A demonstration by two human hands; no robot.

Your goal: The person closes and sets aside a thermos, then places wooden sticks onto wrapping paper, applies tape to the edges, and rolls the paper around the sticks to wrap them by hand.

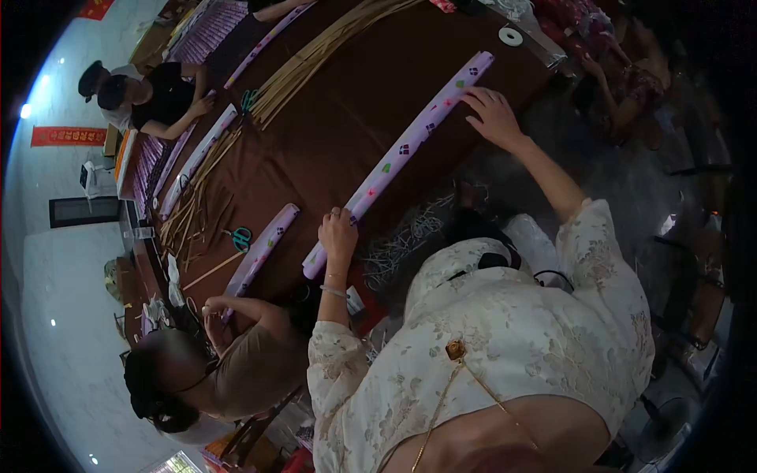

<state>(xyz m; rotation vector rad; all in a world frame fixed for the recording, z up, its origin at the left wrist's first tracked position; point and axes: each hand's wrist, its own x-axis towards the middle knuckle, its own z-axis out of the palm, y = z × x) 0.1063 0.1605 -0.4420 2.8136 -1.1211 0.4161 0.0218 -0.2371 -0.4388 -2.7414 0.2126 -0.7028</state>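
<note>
A long roll of light purple printed sheet (404, 150), with red, green and dark motifs, lies slantwise along the table's near edge. Toward its lower end my left hand (337, 233) grips it with bent fingers. Farther up, my right hand (494, 117) rests its outstretched fingers against the roll's side, thumb apart. Whether the sheet is wound on a core is hidden.
Brown cloth covers the table (315, 158). Bamboo-like strips (315, 55), green-handled scissors (240, 239), another printed roll (264, 248) and a white tape roll (510, 36) lie on it. A co-worker (236, 363) sits at left; others work across the table. Shredded strips (406, 240) lie below.
</note>
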